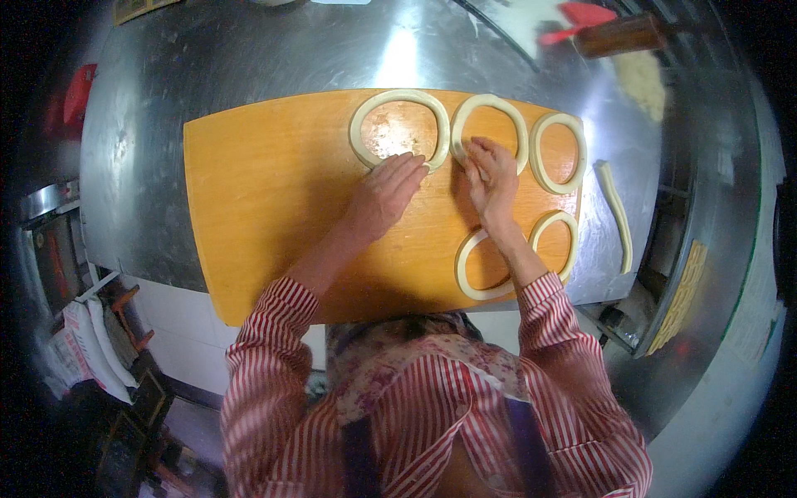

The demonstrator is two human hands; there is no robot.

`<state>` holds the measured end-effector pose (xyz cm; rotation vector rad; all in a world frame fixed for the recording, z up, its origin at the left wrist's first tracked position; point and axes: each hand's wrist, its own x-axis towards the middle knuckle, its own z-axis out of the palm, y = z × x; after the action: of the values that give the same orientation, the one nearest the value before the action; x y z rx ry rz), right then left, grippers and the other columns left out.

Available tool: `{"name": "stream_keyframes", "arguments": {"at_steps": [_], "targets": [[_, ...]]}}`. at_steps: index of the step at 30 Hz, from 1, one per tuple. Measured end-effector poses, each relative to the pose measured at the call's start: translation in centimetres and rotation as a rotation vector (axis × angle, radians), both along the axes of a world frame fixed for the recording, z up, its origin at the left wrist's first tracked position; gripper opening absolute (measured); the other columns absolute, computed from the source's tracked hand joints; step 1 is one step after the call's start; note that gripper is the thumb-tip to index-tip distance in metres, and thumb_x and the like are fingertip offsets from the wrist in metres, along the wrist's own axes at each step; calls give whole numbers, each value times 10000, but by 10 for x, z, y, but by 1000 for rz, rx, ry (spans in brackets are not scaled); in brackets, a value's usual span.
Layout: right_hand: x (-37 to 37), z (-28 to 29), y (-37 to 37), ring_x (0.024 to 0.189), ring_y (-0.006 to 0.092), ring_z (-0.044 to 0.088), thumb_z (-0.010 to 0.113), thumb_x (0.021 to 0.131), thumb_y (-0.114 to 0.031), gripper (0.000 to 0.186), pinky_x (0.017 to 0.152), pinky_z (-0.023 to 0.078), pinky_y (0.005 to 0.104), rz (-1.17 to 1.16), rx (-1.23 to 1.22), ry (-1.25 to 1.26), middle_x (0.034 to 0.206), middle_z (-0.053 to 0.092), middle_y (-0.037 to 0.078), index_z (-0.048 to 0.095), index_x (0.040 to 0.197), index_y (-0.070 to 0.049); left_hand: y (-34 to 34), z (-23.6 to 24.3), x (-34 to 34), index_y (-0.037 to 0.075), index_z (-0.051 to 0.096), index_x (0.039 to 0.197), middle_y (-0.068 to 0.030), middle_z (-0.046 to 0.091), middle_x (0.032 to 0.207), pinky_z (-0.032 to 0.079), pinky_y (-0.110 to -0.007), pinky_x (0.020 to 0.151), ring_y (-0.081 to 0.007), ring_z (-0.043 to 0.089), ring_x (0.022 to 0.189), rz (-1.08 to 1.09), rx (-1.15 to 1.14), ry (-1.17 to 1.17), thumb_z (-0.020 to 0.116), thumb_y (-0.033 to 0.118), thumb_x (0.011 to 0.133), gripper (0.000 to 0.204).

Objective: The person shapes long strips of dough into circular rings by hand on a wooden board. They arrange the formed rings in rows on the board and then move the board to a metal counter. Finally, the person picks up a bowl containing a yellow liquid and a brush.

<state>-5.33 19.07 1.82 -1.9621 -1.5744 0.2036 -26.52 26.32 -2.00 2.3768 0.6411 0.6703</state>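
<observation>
Where a metal bench (141, 166) is bordered at the near left by pale floor (178, 324), a wooden board (266, 199) is laid on it, long axis left to right. On its right half, five dough rings are spread: a far-left ring (403, 95), a far-middle ring (522, 137), a far-right ring (558, 119) and two nearer rings (462, 266), one partly hidden by the right forearm. Right of the board, a dough strip (614, 212) is stretched far to near. The far-left ring's near rim is covered by the left hand (386, 191), its fingers nearly straight and together; the far-middle ring's near-left rim is met by the right hand (496, 178), fingers loosely bent. Whether dough is pinched by either cannot be told.
</observation>
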Motion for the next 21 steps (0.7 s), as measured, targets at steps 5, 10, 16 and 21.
{"name": "stream_keyframes", "arguments": {"at_steps": [5,10,16,21], "targets": [[14,-1,57,1104,309,598,721,856,-263,339,964,415,442,-18,-6,-11,1145,678,135,730,1097,-25,-24,-3,-18,-45,562,1306,-191,503,1462,328,-487,1178,-327,424,1416,-164,109,172,610,110,906,431],[2,0,94,1070,295,577,785,791,-310,366,948,376,467,66,-209,-195,1083,679,115,743,1032,-38,11,6,-11,-8,583,1301,-179,555,1347,372,-536,1099,-330,501,1300,388,35,90,705,190,873,487],[-1,0,104,837,305,624,803,763,-223,284,804,458,434,34,-293,-42,879,686,136,704,931,-17,74,12,-3,-1,568,1231,-166,633,1089,498,-444,896,-287,628,1041,642,-240,246,759,124,822,469],[11,41,103,631,226,628,844,724,-193,342,608,516,368,15,-245,448,759,681,89,664,943,-1,95,44,-8,15,538,1121,-113,659,966,539,-280,770,-170,665,915,475,-1239,-445,705,-28,840,329]]}}
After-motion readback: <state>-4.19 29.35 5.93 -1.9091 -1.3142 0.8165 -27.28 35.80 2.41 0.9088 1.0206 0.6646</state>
